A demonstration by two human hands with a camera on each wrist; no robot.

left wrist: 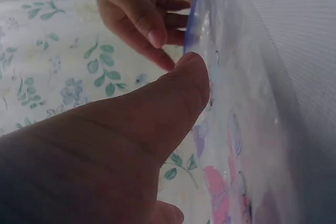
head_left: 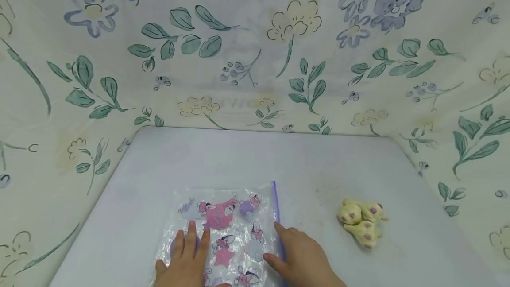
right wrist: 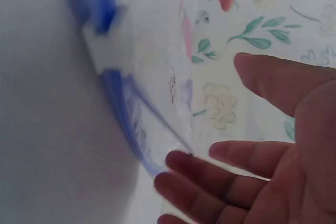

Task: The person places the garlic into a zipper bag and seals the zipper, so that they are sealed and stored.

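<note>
A clear plastic zip bag [head_left: 235, 220] lies flat on the white table, printed with pink and purple cartoon figures, stars and shapes. Its blue-purple zip edge [head_left: 276, 203] runs along the right side. My left hand [head_left: 184, 256] rests on the bag's lower left part with straight, spread fingers. Beside the zip edge, my right hand [head_left: 303, 256] touches the bag with extended, loosely bent fingers. In the right wrist view, the zip strip [right wrist: 118, 108] curves by the fingertips, and a gap shows between its two edges near them.
Three pale yellow bulb-shaped pieces [head_left: 363, 223] with pinkish-brown spots sit clustered on the table [head_left: 318, 163], right of the bag. A floral cloth [head_left: 247, 56] hangs behind the table's back edge and along both sides.
</note>
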